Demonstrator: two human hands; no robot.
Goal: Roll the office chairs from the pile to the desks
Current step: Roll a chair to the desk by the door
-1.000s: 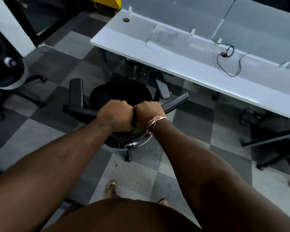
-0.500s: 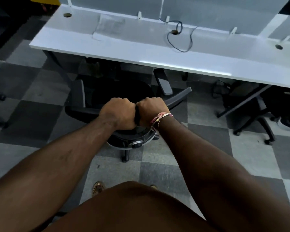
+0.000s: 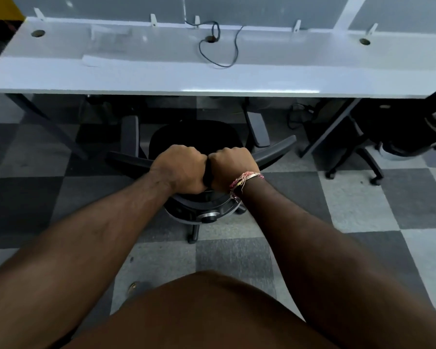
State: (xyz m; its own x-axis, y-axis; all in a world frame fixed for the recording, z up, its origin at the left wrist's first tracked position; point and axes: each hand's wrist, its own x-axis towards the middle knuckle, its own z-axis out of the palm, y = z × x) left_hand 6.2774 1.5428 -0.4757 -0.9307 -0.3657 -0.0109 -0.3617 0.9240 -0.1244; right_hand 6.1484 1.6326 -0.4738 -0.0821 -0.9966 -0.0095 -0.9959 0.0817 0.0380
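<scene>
Your left hand (image 3: 180, 170) and right hand (image 3: 230, 168) are both fisted tight, side by side, on the top edge of the black wheeled office chair (image 3: 199, 139), which sits just beyond your knuckles facing the long white counter (image 3: 161, 76). Ahead of your hands, its grey padded armrests (image 3: 258, 129) are close to the counter's front edge; push hard and they could strike it. Right of your right hand, a dark slanted counter leg (image 3: 327, 129) could catch a castor if you veer.
</scene>
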